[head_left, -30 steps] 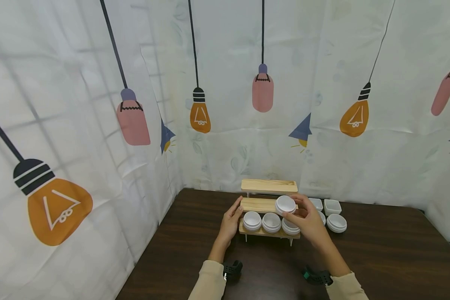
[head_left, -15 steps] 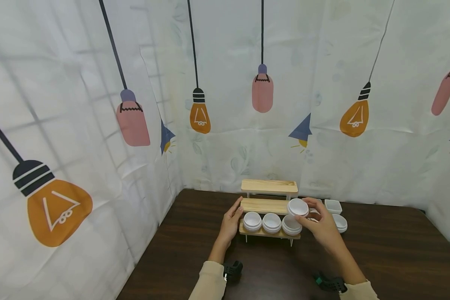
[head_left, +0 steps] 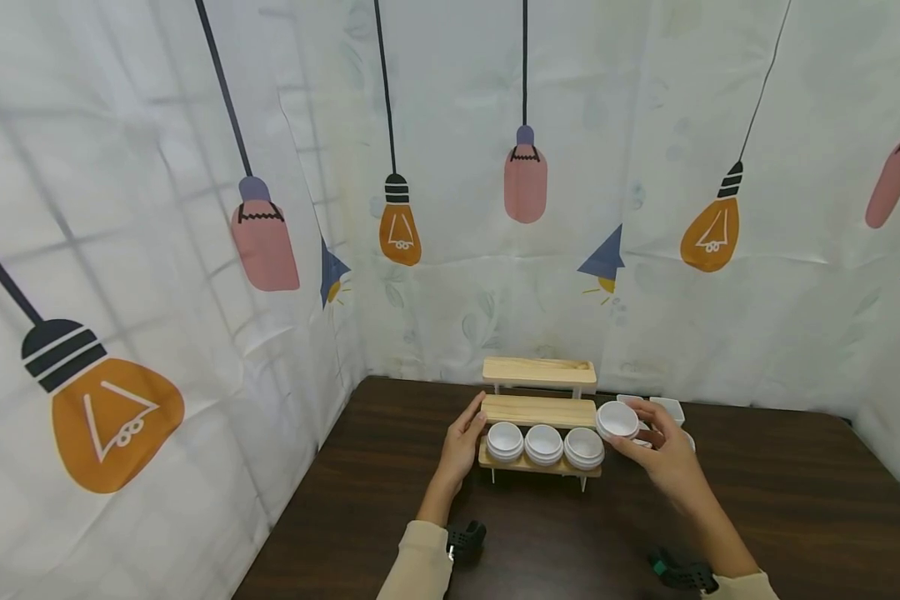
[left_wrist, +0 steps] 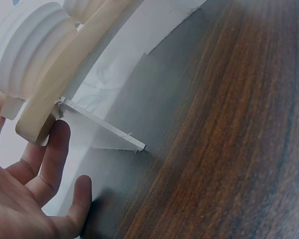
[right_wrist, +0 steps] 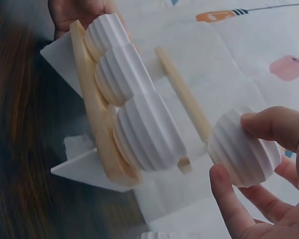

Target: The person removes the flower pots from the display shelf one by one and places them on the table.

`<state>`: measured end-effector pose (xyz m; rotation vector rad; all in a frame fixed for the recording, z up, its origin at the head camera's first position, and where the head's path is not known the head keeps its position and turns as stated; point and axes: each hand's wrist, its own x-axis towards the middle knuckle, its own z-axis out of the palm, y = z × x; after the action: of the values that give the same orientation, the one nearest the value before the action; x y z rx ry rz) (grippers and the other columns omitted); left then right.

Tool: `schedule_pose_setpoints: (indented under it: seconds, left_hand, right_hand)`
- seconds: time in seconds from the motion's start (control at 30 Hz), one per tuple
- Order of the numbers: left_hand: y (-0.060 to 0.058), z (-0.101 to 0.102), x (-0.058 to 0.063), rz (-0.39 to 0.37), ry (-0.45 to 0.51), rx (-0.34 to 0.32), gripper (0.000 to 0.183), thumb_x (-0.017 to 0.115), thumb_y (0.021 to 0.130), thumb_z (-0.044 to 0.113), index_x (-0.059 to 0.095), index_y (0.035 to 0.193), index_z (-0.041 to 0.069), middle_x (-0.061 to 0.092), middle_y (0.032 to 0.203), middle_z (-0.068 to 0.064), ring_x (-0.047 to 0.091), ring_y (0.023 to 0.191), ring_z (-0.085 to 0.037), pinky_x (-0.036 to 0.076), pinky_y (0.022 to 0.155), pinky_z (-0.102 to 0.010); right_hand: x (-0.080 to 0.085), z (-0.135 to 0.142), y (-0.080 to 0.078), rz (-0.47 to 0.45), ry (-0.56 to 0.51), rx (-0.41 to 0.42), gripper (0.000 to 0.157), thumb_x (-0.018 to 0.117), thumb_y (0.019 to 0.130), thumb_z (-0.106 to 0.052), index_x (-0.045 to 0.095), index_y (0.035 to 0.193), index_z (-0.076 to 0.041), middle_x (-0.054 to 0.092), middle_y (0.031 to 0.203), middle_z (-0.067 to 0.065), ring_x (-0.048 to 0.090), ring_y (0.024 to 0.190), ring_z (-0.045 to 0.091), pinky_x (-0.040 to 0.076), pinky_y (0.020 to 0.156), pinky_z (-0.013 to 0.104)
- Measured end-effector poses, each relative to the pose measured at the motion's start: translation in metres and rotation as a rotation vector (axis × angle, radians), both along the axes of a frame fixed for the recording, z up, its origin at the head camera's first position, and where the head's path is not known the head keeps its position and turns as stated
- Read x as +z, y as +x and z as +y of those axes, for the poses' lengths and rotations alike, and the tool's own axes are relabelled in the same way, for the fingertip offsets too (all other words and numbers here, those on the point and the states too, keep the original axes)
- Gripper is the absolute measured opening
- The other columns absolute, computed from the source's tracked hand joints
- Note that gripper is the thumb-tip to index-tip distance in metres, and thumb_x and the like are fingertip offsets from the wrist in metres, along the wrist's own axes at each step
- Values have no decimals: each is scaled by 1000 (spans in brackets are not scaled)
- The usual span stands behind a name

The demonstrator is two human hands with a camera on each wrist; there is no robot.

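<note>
A three-tier wooden rack (head_left: 537,410) with clear legs stands on the table. Its left end is gripped by my left hand (head_left: 459,446); in the left wrist view the fingers (left_wrist: 57,149) touch the lower shelf's (left_wrist: 72,74) end. My right hand (head_left: 671,458) pinches a small white ridged bowl (head_left: 617,419) just right of the middle shelf's end. Thumb and fingers sit on opposite sides of that bowl (right_wrist: 244,149) in the right wrist view. Three similar bowls (head_left: 544,444) line the bottom shelf. The middle and top shelves bear nothing.
Behind the right hand, more white dishes stand on the dark wooden table (head_left: 765,483), among them a squarish dish (head_left: 669,409); the hand partly covers them. A white curtain (head_left: 450,317) printed with lamps hangs close behind the rack.
My right hand has moved to the right with the bowl, from over the middle shelf's right part to beyond its end. The left hand keeps its place on the rack.
</note>
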<state>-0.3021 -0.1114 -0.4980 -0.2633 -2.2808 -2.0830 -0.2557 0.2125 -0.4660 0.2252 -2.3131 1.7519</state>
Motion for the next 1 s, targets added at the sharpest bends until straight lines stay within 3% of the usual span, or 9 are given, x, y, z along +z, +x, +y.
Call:
schedule_pose_setpoints:
  seconds: [0.27,0.4,0.53,0.8,1.0]
  left_hand:
    - [-1,0,-1,-5,7,11,47,48,110,23,44,157,21,59,146,-14,56,105,-12,45,94,-32]
    - [-1,1,-2,-7,15,9,47,48,110,23,44,157,22,56,150,-13,57,117,-18,46,104,-42]
    - [-1,2,-3,-6,28,3,47,48,110,23,43,157,22,50,156,-12,52,133,-26,40,114,-52]
    - [-3,2,-3,5,37,-3,47,47,110,22,43,157,20,46,159,-12,47,141,-32,36,118,-55]
    - [-4,2,-4,-2,49,0,47,48,110,22,44,157,21,43,161,-11,41,147,-33,32,120,-56]
  right_hand:
    - [-7,12,0,-9,24,-34,63,81,88,-10,51,143,-4,56,115,-16,64,90,3,53,73,22]
    - [-12,19,0,-16,43,-46,63,81,88,-10,51,143,-3,56,115,-16,63,89,3,52,72,22]
    - [-18,23,1,-17,58,-46,63,80,89,-9,50,143,-2,56,114,-16,63,89,1,53,73,22]
    - [-30,29,3,-35,27,-16,62,79,89,-7,48,142,1,57,110,-22,67,91,1,55,73,22]
    - [-39,33,3,-64,65,-30,63,80,89,-10,48,142,0,55,113,-17,65,93,-4,56,74,22]
